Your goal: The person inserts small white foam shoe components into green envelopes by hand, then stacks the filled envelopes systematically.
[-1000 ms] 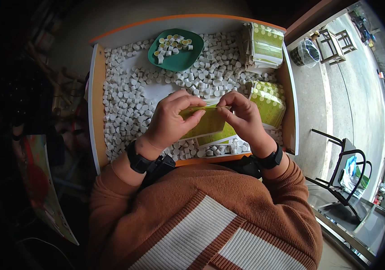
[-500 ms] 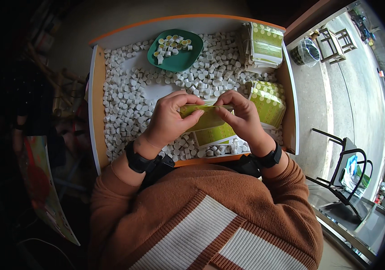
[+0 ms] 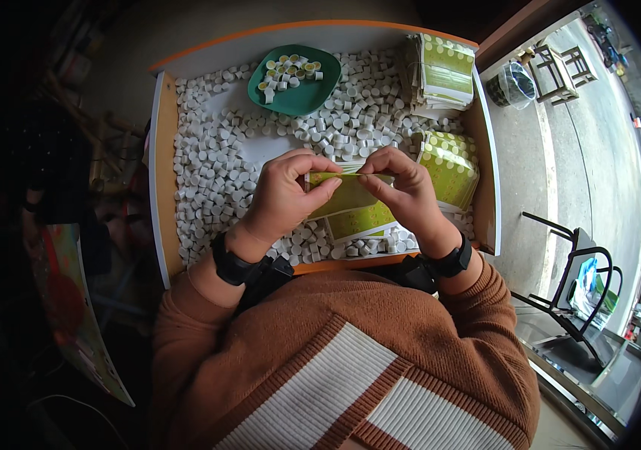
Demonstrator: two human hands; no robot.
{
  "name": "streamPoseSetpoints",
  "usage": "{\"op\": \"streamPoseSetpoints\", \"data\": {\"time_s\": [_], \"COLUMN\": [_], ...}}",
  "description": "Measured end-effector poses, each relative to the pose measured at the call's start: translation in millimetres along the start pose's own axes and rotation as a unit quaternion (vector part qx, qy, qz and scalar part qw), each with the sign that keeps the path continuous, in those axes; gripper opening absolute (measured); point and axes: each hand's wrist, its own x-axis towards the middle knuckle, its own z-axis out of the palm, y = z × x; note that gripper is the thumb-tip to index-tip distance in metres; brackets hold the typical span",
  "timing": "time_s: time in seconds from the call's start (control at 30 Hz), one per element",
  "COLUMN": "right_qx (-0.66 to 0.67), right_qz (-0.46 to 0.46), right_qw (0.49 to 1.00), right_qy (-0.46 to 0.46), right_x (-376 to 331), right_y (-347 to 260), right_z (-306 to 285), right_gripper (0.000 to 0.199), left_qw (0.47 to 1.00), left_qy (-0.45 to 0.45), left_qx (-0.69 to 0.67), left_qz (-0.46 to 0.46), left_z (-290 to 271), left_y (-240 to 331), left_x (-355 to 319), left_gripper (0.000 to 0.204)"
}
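Both my hands are raised over a shallow box of white plastic caps (image 3: 219, 169). A green printed card or flat packet (image 3: 348, 196) hangs between them, its upper edge pinched from either side. My left hand (image 3: 279, 191) grips the left part of that edge between thumb and fingers. My right hand (image 3: 408, 187) pinches it further right, thumb on the near side. Under the held piece, more green printed pieces (image 3: 361, 222) lie on the caps near the box's front edge. A pile of similar green pieces (image 3: 446, 171) is just right of my right hand.
At the box's back, a green dish (image 3: 314, 99) holds several caps, some with yellow insides. A taller stack of green printed pieces (image 3: 446, 71) fills the back right corner. An orange-edged wall (image 3: 320, 31) surrounds the box. Outside on the right stand a bin (image 3: 511, 86) and a black chair (image 3: 579, 277).
My right hand's fingers have shifted slightly inward along the upper edge of the green piece. Both hands keep hold of it. The whole view has shifted slightly.
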Motion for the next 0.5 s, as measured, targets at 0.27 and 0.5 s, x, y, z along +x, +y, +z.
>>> {"op": "streamPoseSetpoints", "data": {"time_s": [0.27,0.5], "right_qx": [0.038,0.078], "right_qz": [0.025,0.044], "right_qw": [0.999,0.996], "right_qy": [-0.007,-0.011], "right_x": [0,-1], "right_y": [-2,2], "right_z": [-1,-5], "right_gripper": [0.004,0.003], "left_qw": [0.999,0.991], "left_qy": [0.008,-0.009], "left_qx": [-0.04,-0.125], "left_qz": [-0.003,-0.042], "left_z": [1,-4], "left_y": [-15,-27], "left_x": [-3,-9], "left_gripper": [0.007,0.008]}}
